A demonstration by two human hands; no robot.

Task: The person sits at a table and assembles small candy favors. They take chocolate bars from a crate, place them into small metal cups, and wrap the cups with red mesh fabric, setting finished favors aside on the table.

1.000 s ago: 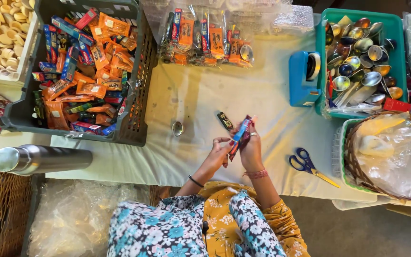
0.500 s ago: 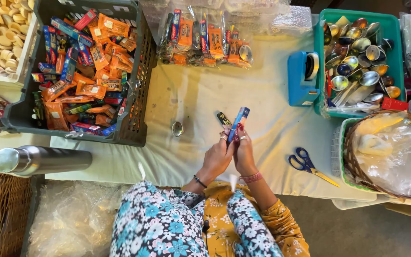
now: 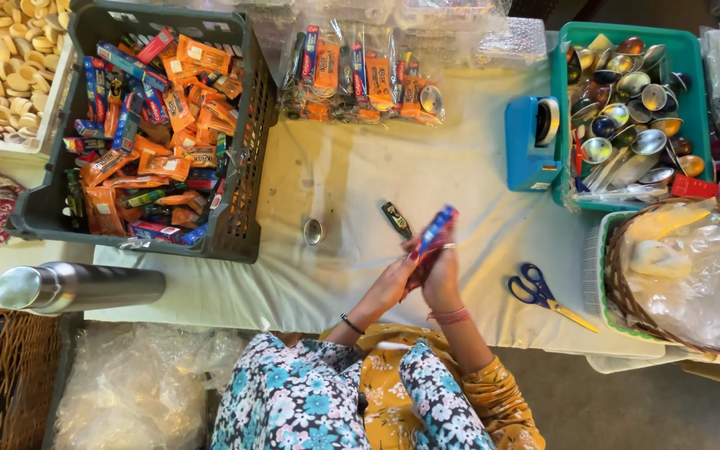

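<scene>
Both your hands are gripping 1 blue wrapped bar (image 3: 437,227) above the desk (image 3: 352,183): your right hand (image 3: 443,275) is clamping its lower end, your left hand (image 3: 393,283) is pressing alongside. Its long axis is tilting up and away to the right. Your fingers are hiding its lower half, so nothing else in the grip can be made out.

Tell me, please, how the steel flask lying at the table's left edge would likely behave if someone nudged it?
The steel flask lies on its side, so its round body would probably roll. Its polished metal looks smooth, perhaps slippery to grip. It rests near the table edge, so a roll could carry it off.
</scene>
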